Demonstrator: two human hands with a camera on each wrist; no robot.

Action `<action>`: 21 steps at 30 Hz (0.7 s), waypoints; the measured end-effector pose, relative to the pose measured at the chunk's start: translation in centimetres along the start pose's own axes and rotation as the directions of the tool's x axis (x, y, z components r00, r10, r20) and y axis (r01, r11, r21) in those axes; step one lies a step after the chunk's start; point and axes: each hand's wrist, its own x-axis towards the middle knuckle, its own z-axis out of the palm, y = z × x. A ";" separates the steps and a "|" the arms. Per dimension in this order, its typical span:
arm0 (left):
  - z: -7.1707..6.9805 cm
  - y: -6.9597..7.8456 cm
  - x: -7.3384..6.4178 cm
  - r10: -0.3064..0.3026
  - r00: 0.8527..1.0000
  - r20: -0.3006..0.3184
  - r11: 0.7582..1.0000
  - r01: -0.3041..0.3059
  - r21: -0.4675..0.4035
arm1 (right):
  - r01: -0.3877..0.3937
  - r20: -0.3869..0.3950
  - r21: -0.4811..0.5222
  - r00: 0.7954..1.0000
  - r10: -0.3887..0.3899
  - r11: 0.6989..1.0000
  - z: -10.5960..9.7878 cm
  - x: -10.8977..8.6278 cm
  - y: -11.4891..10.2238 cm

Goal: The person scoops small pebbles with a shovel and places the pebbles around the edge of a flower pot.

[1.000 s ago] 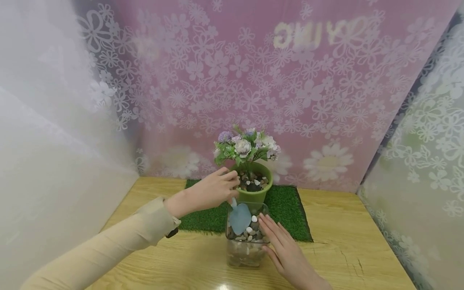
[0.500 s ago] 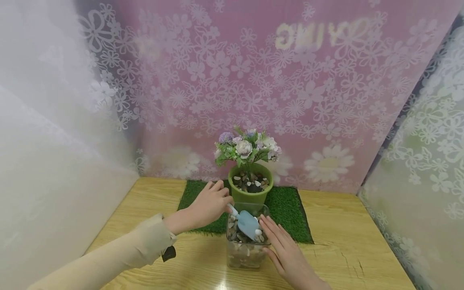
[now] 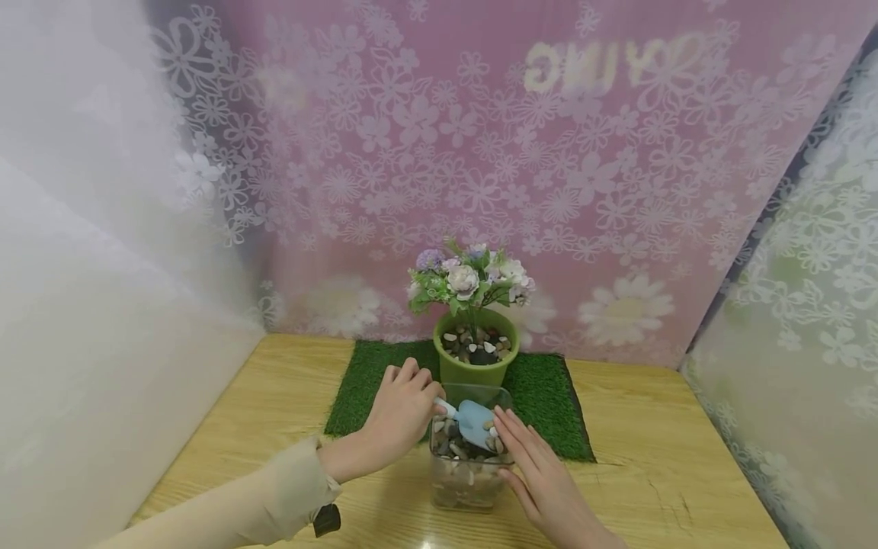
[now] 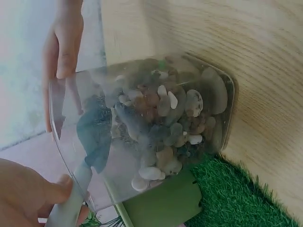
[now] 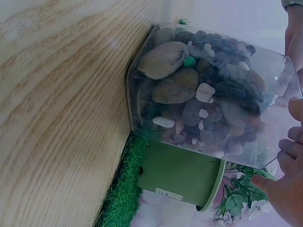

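Observation:
My left hand (image 3: 403,406) grips the pale handle of a small blue shovel (image 3: 475,424). The shovel's blade is inside a clear plastic box (image 4: 128,189), tilted down to the right, with a few pebbles on it. Pebbles (image 5: 170,87) of mixed sizes and colours fill the lower part of the box. Fingers fairly straight, my right hand (image 3: 542,476) rests against the box's right rim. Directly behind the box stands a green flowerpot (image 3: 473,374) holding artificial flowers (image 3: 466,280) and pebbles.
Under the flowerpot lies a green turf mat (image 3: 552,412) on the wooden table (image 3: 638,427). A pink floral backdrop (image 3: 446,152) hangs behind, and pale sheets (image 3: 123,267) close off both sides.
My left hand has come down and nearer, away from the flowerpot. The shovel has swung from steep to flatter, its blade moving right and picking up pebbles. My right hand stays at the rim.

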 end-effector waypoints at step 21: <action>-1.9 -3.4 2.0 0.269 0.938 0.220 0.943 -0.303 0.139 | -0.002 0.002 -0.001 1.000 0.002 1.000 0.0 -0.1 0.1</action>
